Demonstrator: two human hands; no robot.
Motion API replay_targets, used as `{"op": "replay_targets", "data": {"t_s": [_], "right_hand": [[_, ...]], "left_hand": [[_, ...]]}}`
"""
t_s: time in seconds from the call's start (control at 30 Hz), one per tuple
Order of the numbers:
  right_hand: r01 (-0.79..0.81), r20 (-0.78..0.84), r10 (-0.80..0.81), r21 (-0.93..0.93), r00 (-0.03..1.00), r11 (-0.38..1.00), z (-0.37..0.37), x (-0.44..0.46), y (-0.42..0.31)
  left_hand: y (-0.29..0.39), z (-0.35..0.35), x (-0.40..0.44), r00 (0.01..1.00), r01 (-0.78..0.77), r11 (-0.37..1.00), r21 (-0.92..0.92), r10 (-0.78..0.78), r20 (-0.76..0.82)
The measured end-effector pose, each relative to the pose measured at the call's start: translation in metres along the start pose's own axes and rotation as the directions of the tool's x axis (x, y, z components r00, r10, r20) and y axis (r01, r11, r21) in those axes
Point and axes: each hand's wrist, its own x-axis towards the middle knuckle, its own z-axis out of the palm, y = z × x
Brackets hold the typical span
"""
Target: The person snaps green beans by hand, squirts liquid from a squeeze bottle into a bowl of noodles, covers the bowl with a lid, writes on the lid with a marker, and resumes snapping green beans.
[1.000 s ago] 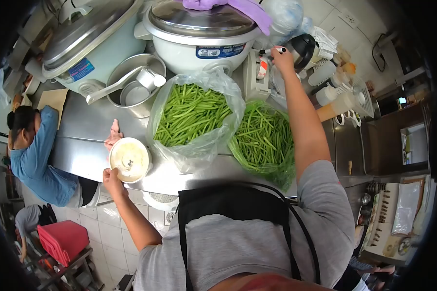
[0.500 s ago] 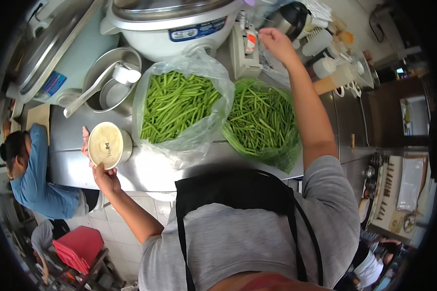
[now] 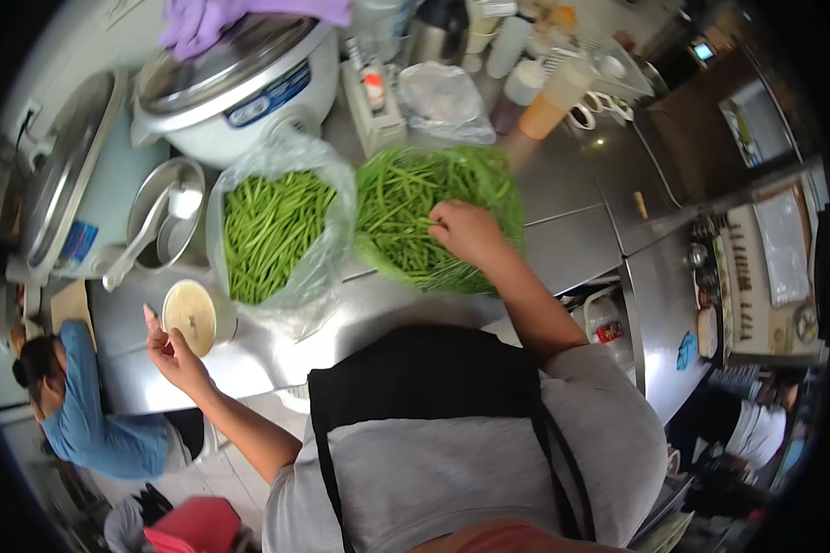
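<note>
The left hand (image 3: pixel 183 364) curls at the tub (image 3: pixel 192 316), grip unclear; a nudge could tip it on the bench (image 3: pixel 267 359). The right hand (image 3: pixel 470 235), fingers nearly together, touches the green beans (image 3: pixel 397 207); snagging their thin green bag (image 3: pixel 438 279) could spill them.

Can't read a single word or number, tbh. Just see a blurry blue label (image 3: pixel 267 95) on the white cooker (image 3: pixel 198 136) beyond the left grip (image 3: pixel 180 361), plus a blurry blue sticker (image 3: pixel 78 241) on the pale cooker (image 3: pixel 120 198).
</note>
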Motion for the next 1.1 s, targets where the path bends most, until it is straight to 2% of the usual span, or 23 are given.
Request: {"op": "replay_targets", "data": {"t_s": [0.1, 0.13, 0.2, 0.23, 0.27, 0.3, 0.37, 0.43, 0.5, 0.53, 0.6, 0.7, 0.77, 0.8, 0.87, 0.97, 1.03, 1.07, 1.1], "right_hand": [[0.025, -0.087, -0.03, -0.05, 0.996, 0.998, 0.0, -0.005, 0.008], [0.043, -0.11, -0.05, -0.065, 0.993, 0.997, -0.001, -0.007, 0.01], [-0.042, -0.13, 0.028, -0.111, 0.991, 0.993, -0.013, -0.006, 0.008], [-0.078, -0.132, 0.06, -0.129, 0.989, 0.989, -0.018, -0.006, 0.006], [-0.049, -0.19, 0.042, -0.031, 0.981, 0.998, -0.023, -0.007, 0.003], [-0.015, -0.25, 0.031, 0.066, 0.968, 0.998, -0.029, -0.008, 0.002], [0.033, -0.327, 0.053, 0.252, 0.943, 0.967, -0.041, -0.012, -0.004], [0.048, -0.354, 0.118, 0.427, 0.928, 0.903, -0.048, -0.019, -0.01], [0.142, -0.443, 0.091, 0.465, 0.892, 0.874, -0.042, -0.024, -0.012], [0.188, -0.472, 0.054, 0.451, 0.88, 0.873, -0.04, -0.028, -0.015], [0.277, -0.495, -0.036, 0.423, 0.868, 0.863, -0.031, -0.036, -0.02], [0.359, -0.457, -0.155, 0.404, 0.876, 0.841, -0.018, -0.043, -0.027], [0.345, -0.401, -0.172, 0.41, 0.9, 0.844, -0.017, -0.046, -0.029], [0.346, -0.449, -0.174, 0.337, 0.876, 0.876, -0.021, -0.045, -0.03], [0.328, -0.538, -0.183, 0.186, 0.823, 0.926, -0.034, -0.035, -0.032], [0.381, -0.506, -0.337, -0.019, 0.794, 0.925, -0.047, -0.017, -0.028], [0.41, -0.454, -0.4, -0.082, 0.796, 0.908, -0.048, -0.007, -0.022], [0.428, -0.427, -0.433, -0.114, 0.794, 0.897, -0.047, -0.005, -0.021], [0.409, -0.414, -0.395, -0.058, 0.82, 0.911, -0.045, -0.005, -0.021]], "left_hand": [[0.008, 0.042, -0.008, 0.98, -0.149, 0.989, -0.022, 0.15, 0.128], [0.019, 0.061, -0.019, 0.969, -0.116, 0.987, -0.114, 0.138, 0.204], [0.061, 0.098, -0.043, 0.905, -0.003, 0.972, -0.235, 0.103, 0.414], [0.067, 0.116, -0.055, 0.86, -0.039, 0.962, -0.269, 0.17, 0.48], [0.075, 0.133, -0.065, 0.811, 0.017, 0.968, -0.25, 0.133, 0.57], [0.101, 0.142, -0.075, 0.757, -0.141, 0.966, -0.216, 0.246, 0.606], [0.142, 0.16, -0.092, 0.686, -0.274, 0.923, -0.269, 0.383, 0.618], [0.158, 0.175, -0.104, 0.639, -0.247, 0.903, -0.35, 0.424, 0.642], [0.159, 0.191, -0.114, 0.524, -0.001, 0.95, -0.313, 0.267, 0.808], [0.161, 0.198, -0.117, 0.467, 0.229, 0.932, -0.282, 0.149, 0.871], [0.165, 0.208, -0.12, 0.271, 0.635, 0.758, -0.151, -0.035, 0.962], [0.158, 0.219, -0.124, 0.337, 0.707, 0.642, -0.297, 0.063, 0.939], [0.157, 0.22, -0.121, 0.289, 0.736, 0.631, -0.243, 0.032, 0.957], [0.156, 0.22, -0.121, 0.26, 0.752, 0.624, -0.212, 0.015, 0.966], [0.156, 0.221, -0.117, 0.206, 0.699, 0.697, -0.162, 0.021, 0.978], [0.163, 0.218, -0.112, 0.095, 0.635, 0.77, -0.064, 0.004, 0.995], [0.162, 0.218, -0.109, 0.03, 0.598, 0.801, -0.043, 0.031, 0.999], [0.161, 0.218, -0.109, 0.027, 0.621, 0.783, -0.039, 0.029, 0.999], [0.161, 0.218, -0.108, 0.027, 0.644, 0.764, -0.039, 0.028, 0.999]]}}
